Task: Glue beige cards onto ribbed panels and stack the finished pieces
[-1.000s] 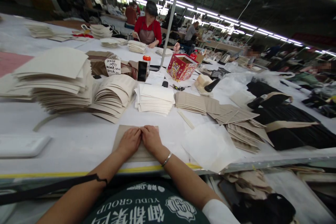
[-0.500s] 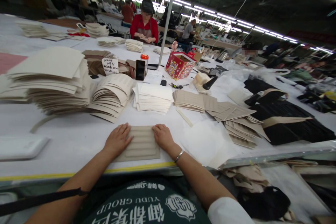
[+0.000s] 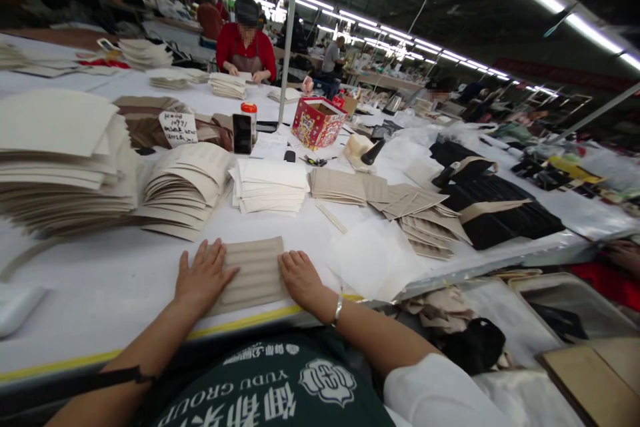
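Observation:
A beige panel with raised parallel ridges [image 3: 255, 272] lies flat on the white table, close to its front edge. My left hand [image 3: 204, 279] rests on the panel's left side, fingers spread. On the right edge my right hand [image 3: 303, 280] presses down, fingers stretched out and touching the panel. Just beyond it sit a stack of white sheets [image 3: 270, 187] and a fanned stack of cream pieces [image 3: 185, 187]. Similar beige panels [image 3: 337, 187] are piled to the right, with more overlapping ones [image 3: 425, 227] beside them.
A tall stack of cream sheets [image 3: 55, 153] stands at left. Farther back are a phone [image 3: 243, 133], a red patterned box [image 3: 319, 123] and a metal pole [image 3: 290, 33]. Thin white sheets [image 3: 373, 260] and black fabric pieces [image 3: 500, 207] lie right. A co-worker in red [image 3: 245, 47] sits across the table.
The view has turned to the right, shifting the scene leftward. My left hand's fingers have spread wider; both hands stay at the ridged panel, which lies slightly more tilted in view.

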Available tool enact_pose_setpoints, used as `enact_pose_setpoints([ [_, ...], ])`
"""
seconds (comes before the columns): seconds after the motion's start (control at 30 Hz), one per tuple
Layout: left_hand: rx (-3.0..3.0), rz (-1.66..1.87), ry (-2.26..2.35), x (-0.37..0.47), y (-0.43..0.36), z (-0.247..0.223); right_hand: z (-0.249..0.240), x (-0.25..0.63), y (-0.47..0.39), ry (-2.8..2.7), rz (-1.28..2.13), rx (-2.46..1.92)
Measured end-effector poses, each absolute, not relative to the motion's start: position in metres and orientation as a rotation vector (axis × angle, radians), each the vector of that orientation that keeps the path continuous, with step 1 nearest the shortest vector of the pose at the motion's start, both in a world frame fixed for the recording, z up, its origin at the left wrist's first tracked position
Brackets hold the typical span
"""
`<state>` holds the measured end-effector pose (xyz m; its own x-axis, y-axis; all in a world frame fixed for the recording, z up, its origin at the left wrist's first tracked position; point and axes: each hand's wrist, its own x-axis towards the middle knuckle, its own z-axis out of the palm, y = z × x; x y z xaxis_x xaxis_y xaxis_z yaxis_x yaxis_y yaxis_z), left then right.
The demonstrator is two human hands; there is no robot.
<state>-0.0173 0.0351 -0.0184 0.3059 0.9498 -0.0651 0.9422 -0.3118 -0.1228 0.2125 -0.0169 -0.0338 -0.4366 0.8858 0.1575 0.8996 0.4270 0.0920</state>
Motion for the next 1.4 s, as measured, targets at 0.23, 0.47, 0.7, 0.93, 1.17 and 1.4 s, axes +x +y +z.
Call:
enact_pose_setpoints([
  [0.23, -2.574, 0.069, -1.703, -0.020, 0.031, -0.025, -0.029, 0.208, -0.028, -2.500, -0.094, -1.779],
  [0.47, -2.596, 0.086, -1.762, -0.024, 0.042, -0.012, -0.021, 0.195, 0.015, -2.428, -0.094, -1.990],
  [0.7, -2.560, 0.086, -1.670, -0.015, 0.045, -0.009, -0.011, 0.199, 0.024, -2.441, -0.054, -2.043],
  [0.93, -2.534, 0.041, -1.640, -0.009, 0.039, -0.012, -0.015, 0.201, -0.008, -2.536, -0.148, -1.960],
  [1.17, -2.520, -0.010, -1.780, -0.013, 0.038, -0.022, -0.019, 0.206, -0.081, -2.627, -0.024, -1.843],
  [1.4, -2.613, -0.028, -1.816, -0.019, 0.042, -0.030, -0.023, 0.197, -0.051, -2.281, -0.082, -1.860],
])
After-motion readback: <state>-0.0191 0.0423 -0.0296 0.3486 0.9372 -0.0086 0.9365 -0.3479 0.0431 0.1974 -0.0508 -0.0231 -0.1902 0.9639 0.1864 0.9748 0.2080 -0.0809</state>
